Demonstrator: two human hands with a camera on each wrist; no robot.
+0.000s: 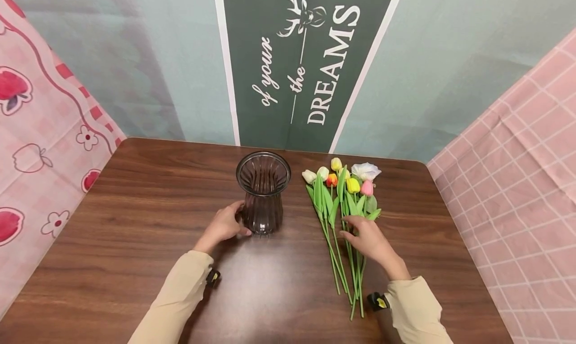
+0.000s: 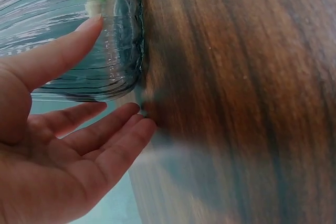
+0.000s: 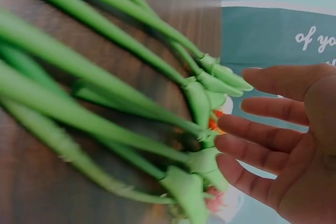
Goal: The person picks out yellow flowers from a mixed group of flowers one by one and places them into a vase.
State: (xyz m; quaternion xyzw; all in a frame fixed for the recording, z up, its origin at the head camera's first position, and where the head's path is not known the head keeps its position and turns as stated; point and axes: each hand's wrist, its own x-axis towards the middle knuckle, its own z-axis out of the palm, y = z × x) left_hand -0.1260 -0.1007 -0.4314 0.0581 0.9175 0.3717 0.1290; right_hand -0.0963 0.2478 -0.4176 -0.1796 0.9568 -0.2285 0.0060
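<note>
A ribbed, smoky glass vase [image 1: 262, 209] with a flared rim stands upright on the table. My left hand [image 1: 223, 224] is at its lower left side. In the left wrist view the thumb lies in front of the glass vase [image 2: 68, 51], and the loosely spread fingers [image 2: 115, 145] are beside its base; whether they touch it I cannot tell. To the right lie several artificial tulips [image 1: 353, 185] in yellow, white, pink and orange, plus a larger white flower [image 1: 366, 171]. Above their green stems [image 3: 121, 40] hovers my right hand [image 1: 369, 239], its fingers extended and holding nothing.
The brown wooden table [image 1: 135, 244] reaches back to a grey-green cloth backdrop [image 1: 288, 109] with white lettering. Pink patterned cloths hang on the left [image 1: 40, 149] and right [image 1: 531, 174]. The flower stems point toward the table's front, and the blooms lie toward the back.
</note>
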